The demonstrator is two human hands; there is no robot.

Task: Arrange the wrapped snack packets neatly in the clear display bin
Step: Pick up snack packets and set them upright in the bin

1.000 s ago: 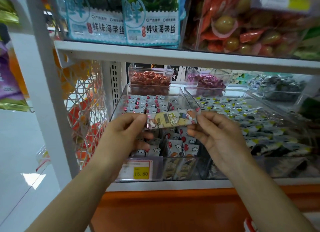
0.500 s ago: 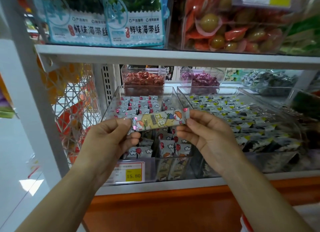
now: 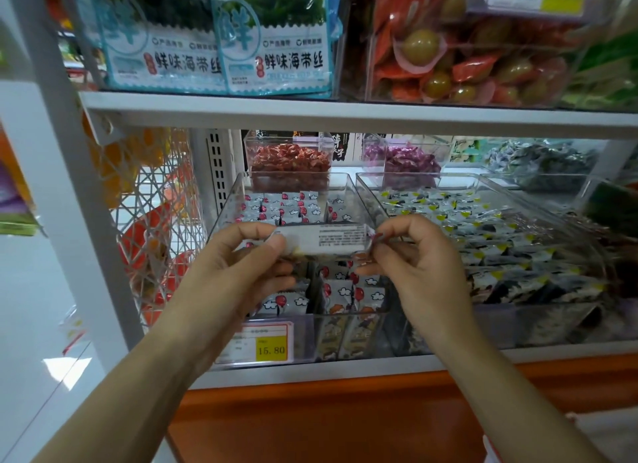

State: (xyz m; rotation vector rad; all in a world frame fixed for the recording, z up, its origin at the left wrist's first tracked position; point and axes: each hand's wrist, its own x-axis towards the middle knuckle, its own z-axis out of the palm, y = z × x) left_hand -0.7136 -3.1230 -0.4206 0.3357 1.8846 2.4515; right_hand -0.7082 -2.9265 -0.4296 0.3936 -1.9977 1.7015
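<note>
Long white printed-back wrapped snack packet (image 3: pixel 324 238) held level above clear plastic display bin (image 3: pixel 348 183), left hand (image 3: pixel 241 265) pinching its left end, right hand (image 3: pixel 411 255) pinching its right end, yellow price tag (image 3: pixel 271 349) on bin front.

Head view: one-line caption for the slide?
Left hand and right hand pinch a snack packet by its ends, text side showing, over the clear display bin.

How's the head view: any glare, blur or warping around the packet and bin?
Head view: the packet pinched by left hand and right hand shows print too small to read; head view: wide-angle warping tilts the shelf upright, the far-right bins are soft, a bright reflection lies on the floor.
</note>
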